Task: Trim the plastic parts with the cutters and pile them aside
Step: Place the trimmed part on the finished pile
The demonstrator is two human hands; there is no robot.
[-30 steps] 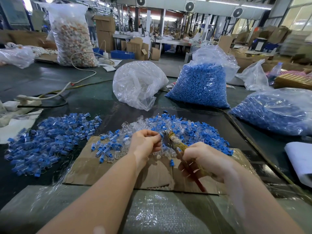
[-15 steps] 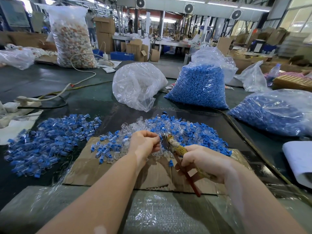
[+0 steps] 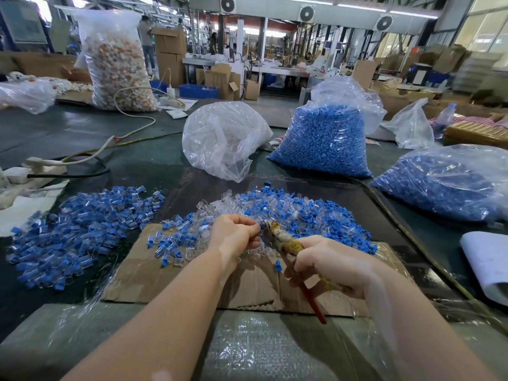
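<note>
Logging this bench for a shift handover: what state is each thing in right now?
left hand: pinches a small part, held at the cutter head
right hand: grips the cutters' handles
cutters: raised, head at the part
left pile: loose on the table
middle pile: loose, partly on the cardboard
blue bag: upright, full
clear bag: slumped

My left hand [image 3: 237, 234] curls over whatever it holds, so I cannot tell what is in my fingers. My right hand [image 3: 328, 264] covers most of the cutters [image 3: 277, 235], and their tip is hidden behind my left fingers. The white roll [image 3: 486, 264] at the right is cut off by the frame's edge.
</note>
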